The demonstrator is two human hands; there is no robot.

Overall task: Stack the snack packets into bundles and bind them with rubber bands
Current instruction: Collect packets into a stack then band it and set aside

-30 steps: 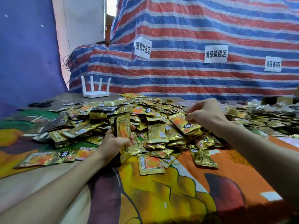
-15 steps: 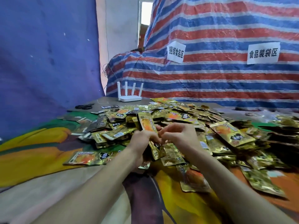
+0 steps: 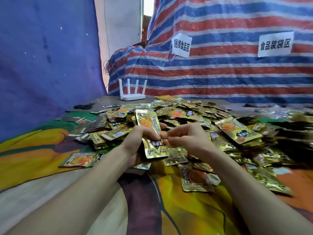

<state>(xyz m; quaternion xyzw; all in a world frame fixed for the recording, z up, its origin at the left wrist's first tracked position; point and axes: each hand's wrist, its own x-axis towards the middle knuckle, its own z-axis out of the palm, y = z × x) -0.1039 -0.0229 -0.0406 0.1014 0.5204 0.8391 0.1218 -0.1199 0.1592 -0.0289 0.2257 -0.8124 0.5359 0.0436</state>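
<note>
Entry: the bundling step is in hand, and the binding is not yet done.

- The left hand (image 3: 135, 145) grips the stack of packets (image 3: 155, 146) upright, fingers wrapped round its middle. It is raised above the near-middle of the table (image 3: 177, 209).
- The right hand (image 3: 189, 138) has its fingers curled, with the tips drawn together at the stack's right edge. We cannot tell whether they pinch a rubber band or the packet edge, and no band shows plainly.
- The pile of loose packets (image 3: 194, 114) spreads from the table's middle to its right edge. A router (image 3: 133, 94) sits at the far edge and scissors (image 3: 84, 106) near the far left corner.

We judge that the next move calls for squaring the stack, keeping the left grip firm, and stretching a band over one end. If the grip loosens, we expect the slick foil to fan out.
</note>
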